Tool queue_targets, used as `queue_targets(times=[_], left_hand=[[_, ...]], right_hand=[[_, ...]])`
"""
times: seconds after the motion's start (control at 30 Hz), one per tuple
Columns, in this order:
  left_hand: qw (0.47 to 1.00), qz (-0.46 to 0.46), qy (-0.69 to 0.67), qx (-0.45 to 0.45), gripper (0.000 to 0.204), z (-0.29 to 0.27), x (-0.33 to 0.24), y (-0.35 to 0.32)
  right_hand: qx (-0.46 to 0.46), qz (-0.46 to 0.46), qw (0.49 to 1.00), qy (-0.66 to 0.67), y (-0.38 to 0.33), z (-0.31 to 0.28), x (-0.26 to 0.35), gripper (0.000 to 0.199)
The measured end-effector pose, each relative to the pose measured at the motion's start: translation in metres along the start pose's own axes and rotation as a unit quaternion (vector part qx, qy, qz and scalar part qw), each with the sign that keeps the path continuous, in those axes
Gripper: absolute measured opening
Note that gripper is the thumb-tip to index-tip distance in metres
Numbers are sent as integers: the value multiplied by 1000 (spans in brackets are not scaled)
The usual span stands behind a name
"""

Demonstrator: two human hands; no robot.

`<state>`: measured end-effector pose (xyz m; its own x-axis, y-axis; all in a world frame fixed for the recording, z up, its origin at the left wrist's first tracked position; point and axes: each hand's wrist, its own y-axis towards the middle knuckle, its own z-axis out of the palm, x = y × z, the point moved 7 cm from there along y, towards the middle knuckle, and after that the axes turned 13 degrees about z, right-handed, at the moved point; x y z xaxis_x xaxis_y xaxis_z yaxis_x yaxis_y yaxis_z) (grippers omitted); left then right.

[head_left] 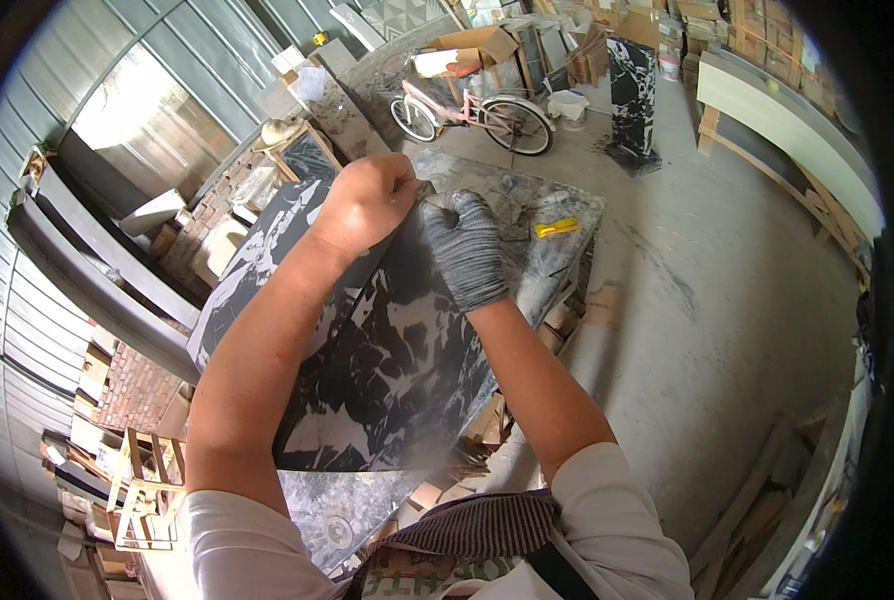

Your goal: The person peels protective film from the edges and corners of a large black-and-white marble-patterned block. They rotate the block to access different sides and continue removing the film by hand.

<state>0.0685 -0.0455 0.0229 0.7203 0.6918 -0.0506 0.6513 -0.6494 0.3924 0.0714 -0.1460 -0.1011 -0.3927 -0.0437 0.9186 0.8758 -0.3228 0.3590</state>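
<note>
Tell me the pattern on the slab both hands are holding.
The slab is black with irregular white veins and patches, like marble; the head view shows it best.

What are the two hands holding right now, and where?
Both the bare left hand and gloved right hand grip the far top edge of the black-and-white marble slab.

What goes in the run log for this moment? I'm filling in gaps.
left hand: bare, fist at top edge of black marble slab | right hand: grey glove, gripping same edge | yellow tool beyond
</note>
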Motion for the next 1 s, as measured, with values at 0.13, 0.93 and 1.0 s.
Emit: queue_targets(times=[0.13, 0.93, 1.0], left_hand=[[1000, 22, 4, -14, 12, 1, 2, -4], [999, 24, -10, -47, 11, -10, -14, -27], [998, 18, -20, -52, 8, -11, -14, -29]], right_hand=[[-12, -27, 999, -18, -3, -1, 5, 12], [4, -26, 999, -32, -21, -2, 22, 8], [1, -49, 998, -26, -23, 1, 16, 15]])
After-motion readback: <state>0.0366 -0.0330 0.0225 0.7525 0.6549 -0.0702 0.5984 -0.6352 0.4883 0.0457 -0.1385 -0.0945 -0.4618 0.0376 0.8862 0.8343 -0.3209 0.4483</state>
